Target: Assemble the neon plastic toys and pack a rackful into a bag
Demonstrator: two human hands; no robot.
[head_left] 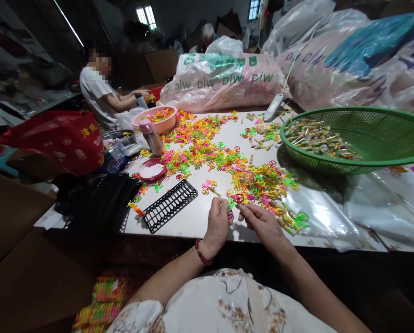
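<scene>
My left hand [218,224] and my right hand [262,224] meet at the near edge of the white table [193,217]. Both pinch a small green and pink plastic toy piece [232,203] between the fingertips. A red bead bracelet [202,253] circles my left wrist. Just beyond the hands lies a wide scatter of small neon plastic pieces [227,162] in yellow, pink, green and orange. A black plastic grid tray [170,205] lies to the left of my left hand.
A big green mesh basket [383,138] with small parts sits at right, over clear plastic sheeting [366,203]. A pink bowl [154,118], pink-capped bottle [153,136], small red dish [151,170] and red bag [59,138] stand at left. Another person [99,88] sits far left. Large sacks [224,78] line the back.
</scene>
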